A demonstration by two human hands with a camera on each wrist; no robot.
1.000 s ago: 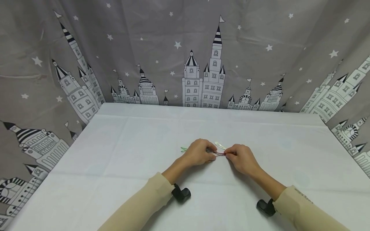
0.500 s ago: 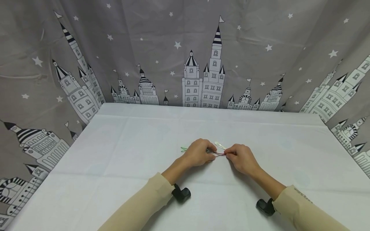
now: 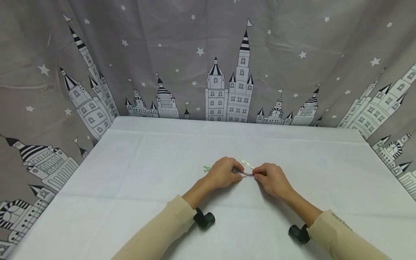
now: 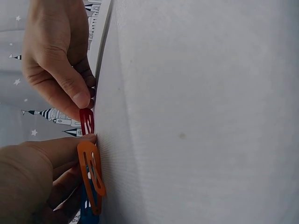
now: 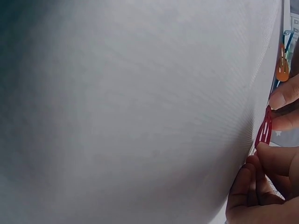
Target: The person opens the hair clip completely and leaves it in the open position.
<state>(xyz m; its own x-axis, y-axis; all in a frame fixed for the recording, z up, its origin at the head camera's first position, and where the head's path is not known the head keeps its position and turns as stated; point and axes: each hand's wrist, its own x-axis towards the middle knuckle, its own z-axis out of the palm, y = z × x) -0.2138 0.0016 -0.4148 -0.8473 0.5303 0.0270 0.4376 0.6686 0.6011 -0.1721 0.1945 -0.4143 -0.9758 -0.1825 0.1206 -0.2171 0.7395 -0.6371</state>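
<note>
A red snap hair clip [image 3: 248,174] spans the gap between my two hands, just above the white table. My left hand [image 3: 224,173] pinches its narrow end between thumb and finger. At the other end, my right hand [image 3: 272,178] grips it with thumb and fingertips. Beside my left thumb, an orange hair clip [image 4: 88,170] overlaps a blue hair clip [image 4: 88,207] in the left wrist view. A green clip [image 3: 207,168] pokes out left of my left hand. Behind my right fingertips lies a pale hair clip [image 3: 247,164]. Whether the clips are linked is hidden by the fingers.
A white cloth with faint creases covers the table [image 3: 146,162]. Beyond its far edge hangs a grey curtain [image 3: 182,47] printed with castles and stars. Each wrist carries a small black camera [image 3: 204,219].
The hands hold almost still around the red hair clip. The whole head view has shifted down very slightly.
</note>
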